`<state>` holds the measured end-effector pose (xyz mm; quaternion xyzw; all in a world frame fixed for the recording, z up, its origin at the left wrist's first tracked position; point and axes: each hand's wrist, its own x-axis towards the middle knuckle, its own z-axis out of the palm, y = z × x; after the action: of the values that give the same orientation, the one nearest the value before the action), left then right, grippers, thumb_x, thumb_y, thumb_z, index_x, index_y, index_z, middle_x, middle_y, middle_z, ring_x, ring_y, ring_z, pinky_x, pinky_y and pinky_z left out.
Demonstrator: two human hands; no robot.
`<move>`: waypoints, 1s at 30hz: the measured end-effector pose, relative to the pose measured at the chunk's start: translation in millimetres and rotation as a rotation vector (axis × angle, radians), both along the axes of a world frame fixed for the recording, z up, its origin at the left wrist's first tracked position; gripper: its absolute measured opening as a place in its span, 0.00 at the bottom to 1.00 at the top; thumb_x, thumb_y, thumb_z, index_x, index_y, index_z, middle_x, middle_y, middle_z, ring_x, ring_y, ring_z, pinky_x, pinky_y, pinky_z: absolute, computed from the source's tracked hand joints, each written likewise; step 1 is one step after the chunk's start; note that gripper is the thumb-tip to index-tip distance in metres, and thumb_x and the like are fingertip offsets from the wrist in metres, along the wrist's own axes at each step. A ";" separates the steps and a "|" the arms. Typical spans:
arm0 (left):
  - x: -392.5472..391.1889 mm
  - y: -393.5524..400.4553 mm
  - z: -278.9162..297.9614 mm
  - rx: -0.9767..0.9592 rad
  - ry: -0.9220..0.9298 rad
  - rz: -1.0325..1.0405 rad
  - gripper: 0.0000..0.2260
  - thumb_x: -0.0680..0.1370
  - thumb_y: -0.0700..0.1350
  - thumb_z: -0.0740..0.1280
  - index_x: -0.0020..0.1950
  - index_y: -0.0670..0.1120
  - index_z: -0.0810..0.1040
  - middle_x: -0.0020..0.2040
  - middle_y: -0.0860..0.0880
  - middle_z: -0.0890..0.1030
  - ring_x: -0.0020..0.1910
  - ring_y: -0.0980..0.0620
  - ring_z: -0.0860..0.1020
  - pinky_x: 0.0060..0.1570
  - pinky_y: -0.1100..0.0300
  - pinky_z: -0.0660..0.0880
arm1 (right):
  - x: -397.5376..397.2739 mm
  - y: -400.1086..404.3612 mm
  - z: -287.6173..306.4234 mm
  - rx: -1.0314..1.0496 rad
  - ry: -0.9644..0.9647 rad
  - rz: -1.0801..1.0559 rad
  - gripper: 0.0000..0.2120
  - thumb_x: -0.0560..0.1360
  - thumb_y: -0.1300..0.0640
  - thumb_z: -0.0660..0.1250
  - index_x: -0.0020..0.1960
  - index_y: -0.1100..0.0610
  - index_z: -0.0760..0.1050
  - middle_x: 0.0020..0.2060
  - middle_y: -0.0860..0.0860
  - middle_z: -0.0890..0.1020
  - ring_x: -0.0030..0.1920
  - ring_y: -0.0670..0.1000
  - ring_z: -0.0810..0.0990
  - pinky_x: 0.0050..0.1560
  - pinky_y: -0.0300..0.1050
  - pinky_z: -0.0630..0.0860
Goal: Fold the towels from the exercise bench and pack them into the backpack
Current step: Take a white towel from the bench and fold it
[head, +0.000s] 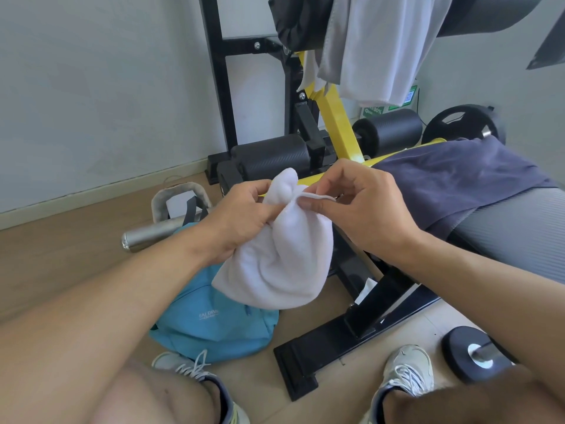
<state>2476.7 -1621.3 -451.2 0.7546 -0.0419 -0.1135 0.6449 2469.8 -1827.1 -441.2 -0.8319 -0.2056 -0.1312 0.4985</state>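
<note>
A bunched white towel [281, 258] hangs in mid-air in front of me. My left hand [241, 218] grips its upper left part. My right hand [360, 206] pinches its hemmed edge between thumb and fingers. Below the towel, a light blue backpack [211, 322] lies on the wooden floor by my left foot. A dark blue-grey towel [458, 182] is spread over the grey pad of the exercise bench [519, 234] at right. A pale grey towel [379, 47] hangs from the upper roller pad at the top.
A silver metal bottle [149, 235] lies on the floor behind the backpack. The bench's black base bar [336, 338] runs between my shoes. A dumbbell [477, 356] sits at lower right; a weight plate [458, 123] stands behind the bench.
</note>
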 end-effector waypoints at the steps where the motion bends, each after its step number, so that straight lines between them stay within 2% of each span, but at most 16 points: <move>1: 0.4 0.7 0.4 -0.029 0.013 0.010 0.15 0.68 0.47 0.79 0.53 0.47 0.85 0.51 0.43 0.87 0.52 0.39 0.85 0.54 0.43 0.82 | 0.3 -0.1 -0.1 0.021 0.014 0.028 0.10 0.73 0.55 0.79 0.43 0.56 0.79 0.43 0.46 0.88 0.48 0.44 0.87 0.51 0.47 0.84; 6: 3.5 4.3 3.1 -0.140 0.053 0.115 0.11 0.68 0.46 0.75 0.49 0.47 0.86 0.47 0.41 0.86 0.47 0.42 0.84 0.51 0.47 0.80 | 1.4 -2.4 -1.3 0.094 0.058 0.148 0.11 0.73 0.64 0.78 0.43 0.63 0.75 0.49 0.51 0.88 0.54 0.49 0.87 0.57 0.53 0.83; 10: 0.7 4.5 8.5 -0.164 0.104 0.086 0.11 0.72 0.49 0.76 0.50 0.44 0.86 0.46 0.41 0.86 0.46 0.42 0.84 0.50 0.49 0.80 | 0.5 -1.9 -2.1 0.069 0.026 0.146 0.11 0.73 0.66 0.77 0.42 0.62 0.75 0.50 0.50 0.88 0.55 0.49 0.86 0.56 0.54 0.83; 13: -2.7 5.1 11.1 -0.144 0.112 0.059 0.14 0.66 0.51 0.78 0.47 0.44 0.87 0.46 0.41 0.87 0.46 0.43 0.85 0.49 0.51 0.81 | -0.7 -2.7 -3.6 0.044 0.017 0.164 0.09 0.75 0.67 0.75 0.43 0.60 0.75 0.49 0.50 0.88 0.54 0.49 0.87 0.56 0.53 0.83; 16: -2.3 7.7 11.5 -0.102 0.114 0.025 0.18 0.62 0.47 0.82 0.49 0.43 0.87 0.48 0.40 0.87 0.45 0.43 0.85 0.48 0.51 0.81 | -1.9 -1.4 -3.1 0.065 0.019 0.156 0.08 0.76 0.65 0.75 0.45 0.56 0.77 0.46 0.49 0.88 0.50 0.49 0.87 0.54 0.52 0.84; 18: -0.5 8.3 11.0 -0.099 0.094 0.031 0.13 0.65 0.45 0.81 0.47 0.43 0.87 0.47 0.41 0.87 0.44 0.44 0.85 0.46 0.51 0.80 | -1.2 0.0 -0.8 0.085 0.022 0.109 0.06 0.76 0.62 0.75 0.46 0.54 0.79 0.43 0.48 0.87 0.45 0.46 0.86 0.49 0.46 0.83; 20: 0.5 8.2 10.6 -0.087 0.061 0.037 0.10 0.67 0.44 0.81 0.46 0.44 0.87 0.45 0.42 0.87 0.43 0.45 0.85 0.44 0.52 0.79 | 0.0 -0.1 2.2 0.113 0.072 0.081 0.04 0.77 0.58 0.75 0.49 0.55 0.80 0.40 0.50 0.86 0.36 0.43 0.82 0.39 0.37 0.78; 23: 1.2 9.2 9.7 -0.043 0.005 0.025 0.17 0.62 0.50 0.80 0.48 0.46 0.87 0.47 0.43 0.87 0.46 0.44 0.86 0.47 0.50 0.81 | 4.7 -4.5 1.3 0.005 0.197 0.074 0.09 0.77 0.52 0.73 0.56 0.52 0.81 0.39 0.61 0.83 0.28 0.44 0.73 0.30 0.35 0.70; 25: 1.0 10.4 8.8 0.001 -0.009 0.017 0.20 0.62 0.53 0.81 0.50 0.46 0.87 0.49 0.43 0.87 0.50 0.41 0.86 0.52 0.45 0.82 | 6.3 -6.9 -1.0 -0.060 0.246 0.085 0.07 0.77 0.50 0.74 0.53 0.50 0.82 0.35 0.56 0.82 0.27 0.42 0.72 0.30 0.34 0.69; 27: 1.7 11.3 6.5 0.029 -0.007 0.030 0.15 0.68 0.51 0.80 0.51 0.46 0.87 0.50 0.43 0.87 0.52 0.39 0.86 0.55 0.42 0.82 | 7.9 -10.0 -2.2 -0.075 0.263 0.101 0.05 0.75 0.51 0.75 0.46 0.52 0.83 0.30 0.43 0.82 0.28 0.40 0.75 0.31 0.29 0.69; 30: 4.8 11.4 2.3 0.071 0.018 0.111 0.08 0.75 0.46 0.77 0.50 0.44 0.87 0.48 0.42 0.88 0.52 0.39 0.86 0.57 0.40 0.81 | 9.3 -15.6 2.0 -0.088 0.296 0.184 0.04 0.75 0.54 0.75 0.45 0.54 0.81 0.31 0.38 0.81 0.29 0.40 0.77 0.32 0.29 0.70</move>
<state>2481.4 -1609.9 -448.9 0.7772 0.0098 -0.0858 0.6233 2479.1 -1842.7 -439.2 -0.8409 -0.2107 0.0480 0.4962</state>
